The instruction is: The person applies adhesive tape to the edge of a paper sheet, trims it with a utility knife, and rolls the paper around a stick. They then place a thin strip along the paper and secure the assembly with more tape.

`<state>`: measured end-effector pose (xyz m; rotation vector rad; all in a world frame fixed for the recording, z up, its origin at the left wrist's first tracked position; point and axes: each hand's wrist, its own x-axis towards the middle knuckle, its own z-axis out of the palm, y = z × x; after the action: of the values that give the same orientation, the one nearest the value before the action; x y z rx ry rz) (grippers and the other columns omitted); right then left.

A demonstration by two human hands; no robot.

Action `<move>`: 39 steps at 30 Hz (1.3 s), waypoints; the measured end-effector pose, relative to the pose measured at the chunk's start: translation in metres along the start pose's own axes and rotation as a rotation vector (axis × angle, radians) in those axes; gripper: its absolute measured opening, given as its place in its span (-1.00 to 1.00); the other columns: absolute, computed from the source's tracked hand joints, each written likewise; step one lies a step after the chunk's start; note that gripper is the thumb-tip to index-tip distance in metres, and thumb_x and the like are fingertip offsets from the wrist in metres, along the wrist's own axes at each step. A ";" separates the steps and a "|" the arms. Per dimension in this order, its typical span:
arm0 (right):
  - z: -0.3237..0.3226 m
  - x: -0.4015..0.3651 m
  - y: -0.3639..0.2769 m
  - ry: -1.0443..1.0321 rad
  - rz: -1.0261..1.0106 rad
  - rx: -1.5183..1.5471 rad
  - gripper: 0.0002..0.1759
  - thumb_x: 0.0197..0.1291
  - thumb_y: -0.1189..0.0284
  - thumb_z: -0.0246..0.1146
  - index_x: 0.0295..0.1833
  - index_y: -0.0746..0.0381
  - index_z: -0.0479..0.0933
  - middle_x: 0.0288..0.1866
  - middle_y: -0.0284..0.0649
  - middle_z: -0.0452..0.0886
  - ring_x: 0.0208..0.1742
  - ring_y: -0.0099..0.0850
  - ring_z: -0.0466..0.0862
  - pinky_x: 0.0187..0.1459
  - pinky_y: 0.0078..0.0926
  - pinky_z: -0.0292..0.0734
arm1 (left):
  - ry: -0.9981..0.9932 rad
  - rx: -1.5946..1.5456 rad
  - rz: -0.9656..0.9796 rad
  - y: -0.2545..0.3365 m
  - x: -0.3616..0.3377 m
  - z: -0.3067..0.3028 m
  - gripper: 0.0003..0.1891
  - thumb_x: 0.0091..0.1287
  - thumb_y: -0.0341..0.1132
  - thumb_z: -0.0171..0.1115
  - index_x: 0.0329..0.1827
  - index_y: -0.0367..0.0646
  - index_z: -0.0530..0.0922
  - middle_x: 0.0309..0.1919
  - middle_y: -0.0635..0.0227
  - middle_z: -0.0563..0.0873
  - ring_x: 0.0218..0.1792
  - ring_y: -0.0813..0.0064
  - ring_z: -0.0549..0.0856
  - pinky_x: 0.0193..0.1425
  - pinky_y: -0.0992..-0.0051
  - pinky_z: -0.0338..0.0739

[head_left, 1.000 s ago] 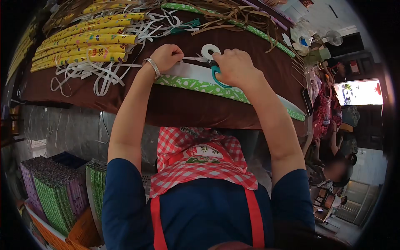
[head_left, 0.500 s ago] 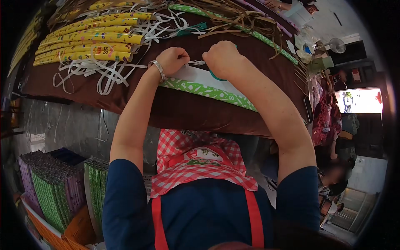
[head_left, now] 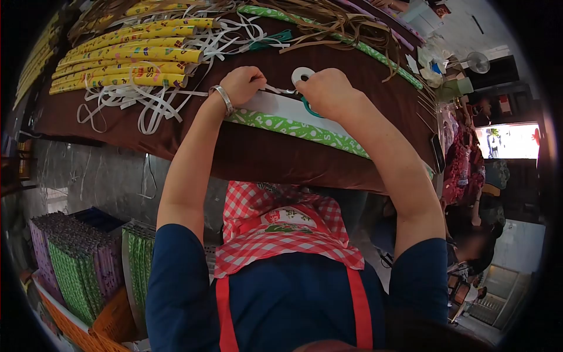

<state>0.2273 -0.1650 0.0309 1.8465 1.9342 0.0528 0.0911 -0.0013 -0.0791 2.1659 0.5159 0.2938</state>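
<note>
My left hand (head_left: 240,85), with a bracelet on its wrist, is closed in a pinch on the end of a narrow whitish tape strip (head_left: 272,88). Across from it, my right hand (head_left: 331,94) is closed around teal-handled scissors (head_left: 311,109); their blades are mostly hidden. A roll of white tape (head_left: 303,74) shows at the fingertips of that hand. Below both hands lies a long sheet of green patterned paper (head_left: 299,127), its white side partly turned up, along the front of the brown-covered table (head_left: 258,154).
Yellow patterned rolls (head_left: 129,56) with white ribbons (head_left: 155,111) lie at the left. Behind are brown straps (head_left: 346,35), a green roll (head_left: 381,58) and another teal-handled tool (head_left: 272,40). An orange crate (head_left: 111,320) holds folded green and purple pieces. Other people are at the right.
My right hand has turned and shifted slightly right, bringing the white tape roll into sight and widening the gap between my hands. My left hand stays almost still.
</note>
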 end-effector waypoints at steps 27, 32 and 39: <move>0.112 -0.098 0.065 0.162 0.421 0.657 -0.25 0.20 0.05 0.28 0.39 0.22 0.27 0.10 -0.01 0.50 0.19 -0.05 0.47 0.20 -0.17 0.41 | 0.469 -0.129 -0.113 -0.004 0.004 -0.008 -0.85 0.34 -0.39 0.22 -0.11 -0.25 0.58 -0.30 0.29 0.74 -0.36 0.41 0.73 -0.24 0.47 0.60; 0.120 -0.101 0.062 0.263 0.391 0.666 -0.24 0.16 0.06 0.31 0.37 0.24 0.29 0.09 -0.03 0.51 0.17 -0.07 0.49 0.17 -0.19 0.43 | 0.323 0.615 -0.118 0.002 0.017 -0.011 -0.84 0.33 -0.26 0.22 -0.10 -0.06 0.61 -0.17 0.30 0.68 -0.20 0.18 0.69 -0.12 0.25 0.57; 0.135 -0.104 0.065 0.364 0.392 0.662 -0.24 0.17 0.03 0.29 0.36 0.23 0.30 0.08 0.01 0.52 0.16 -0.05 0.49 0.14 -0.15 0.48 | 0.387 0.693 -0.069 -0.010 0.026 -0.011 -0.83 0.34 -0.26 0.19 -0.05 -0.01 0.63 -0.12 0.28 0.66 -0.12 0.16 0.67 -0.03 0.23 0.57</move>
<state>0.3347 -0.2958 -0.0361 2.8077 1.9257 -0.1576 0.1070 0.0241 -0.0801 2.7615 1.0276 0.5652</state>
